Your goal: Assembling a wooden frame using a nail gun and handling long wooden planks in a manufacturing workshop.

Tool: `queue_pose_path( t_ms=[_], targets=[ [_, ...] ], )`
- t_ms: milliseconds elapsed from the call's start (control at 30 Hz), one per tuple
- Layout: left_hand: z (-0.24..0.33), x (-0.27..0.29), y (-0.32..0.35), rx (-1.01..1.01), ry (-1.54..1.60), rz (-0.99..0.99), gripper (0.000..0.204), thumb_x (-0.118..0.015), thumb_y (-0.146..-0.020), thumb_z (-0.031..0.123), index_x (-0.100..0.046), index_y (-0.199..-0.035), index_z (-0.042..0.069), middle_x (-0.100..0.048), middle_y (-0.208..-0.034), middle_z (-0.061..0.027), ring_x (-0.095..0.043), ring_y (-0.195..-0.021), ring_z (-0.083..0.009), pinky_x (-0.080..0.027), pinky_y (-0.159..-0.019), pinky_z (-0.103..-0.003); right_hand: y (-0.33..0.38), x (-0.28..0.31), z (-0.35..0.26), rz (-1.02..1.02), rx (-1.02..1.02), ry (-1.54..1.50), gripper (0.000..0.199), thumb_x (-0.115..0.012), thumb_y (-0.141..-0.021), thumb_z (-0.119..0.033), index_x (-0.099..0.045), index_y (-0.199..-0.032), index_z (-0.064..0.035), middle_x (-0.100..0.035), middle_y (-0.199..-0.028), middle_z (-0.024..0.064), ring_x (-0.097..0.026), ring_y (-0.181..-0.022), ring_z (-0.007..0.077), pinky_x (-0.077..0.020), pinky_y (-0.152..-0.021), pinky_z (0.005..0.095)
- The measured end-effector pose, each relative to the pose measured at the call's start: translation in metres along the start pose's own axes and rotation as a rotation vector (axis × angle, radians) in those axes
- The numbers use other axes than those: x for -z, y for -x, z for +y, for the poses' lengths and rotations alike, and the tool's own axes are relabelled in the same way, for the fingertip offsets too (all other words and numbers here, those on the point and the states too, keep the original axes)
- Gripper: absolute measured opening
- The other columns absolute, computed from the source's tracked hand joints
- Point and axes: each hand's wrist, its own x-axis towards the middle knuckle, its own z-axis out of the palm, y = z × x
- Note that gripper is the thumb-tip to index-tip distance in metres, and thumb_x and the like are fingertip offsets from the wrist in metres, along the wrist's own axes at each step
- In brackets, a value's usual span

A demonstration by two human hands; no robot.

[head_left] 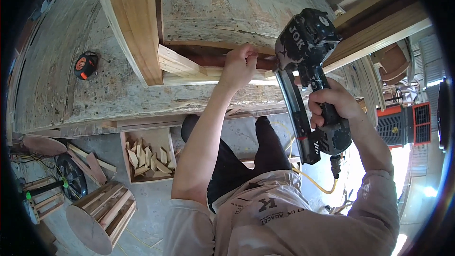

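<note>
My right hand (337, 100) is wrapped round the grip of a black pneumatic nail gun (308, 42). The gun's head points away from me, its nose beside the rail of a wooden frame (135, 23), and its long magazine slants back toward me. A yellow air hose (327, 190) joins the bottom of the grip. Left of the gun, my left hand (239, 68) rests at the frame's near rail with fingers curled together; whatever is between them is hidden. A short pale wood piece (179, 61) sits angled in the frame's corner, left of that hand.
The frame lies on a worn wooden workbench (61, 85). An orange and black tape measure (86, 65) is at the left. Below stands a wooden box (124, 161) of cut offcuts, near a slatted wooden drum (102, 213). At right is an orange-edged machine (403, 124).
</note>
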Motion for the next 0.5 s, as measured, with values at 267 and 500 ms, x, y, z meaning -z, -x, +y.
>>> queue_pose_path(
  t_ms=[267, 500],
  targets=[
    [0.001, -0.001, -0.002, -0.038, -0.040, -0.007, 0.018, -0.053, -0.084, -0.001, -0.063, -0.099, -0.002, -0.069, -0.090, -0.0130, -0.067, -0.083, -0.0191, -0.052, -0.077, -0.029, -0.003, -0.001, 0.000, 0.012, -0.043, 0.059, 0.034, -0.061, -0.087, -0.017, -0.048, -0.113, 0.0010, -0.055, -0.060, 0.0051, -0.061, -0.047, 0.0177, -0.0533, -0.047, 0.0315],
    [-0.004, 0.001, -0.001, -0.039, 0.008, 0.000, 0.015, -0.051, -0.088, -0.002, -0.062, -0.098, -0.003, -0.068, -0.089, -0.0110, -0.066, -0.084, -0.0163, -0.052, -0.077, -0.030, -0.002, -0.006, -0.020, 0.006, -0.139, 0.182, 0.040, -0.057, -0.089, -0.013, -0.044, -0.124, 0.0015, -0.052, -0.059, 0.0070, -0.061, -0.048, 0.0185, -0.0565, -0.052, 0.0351]
  ],
)
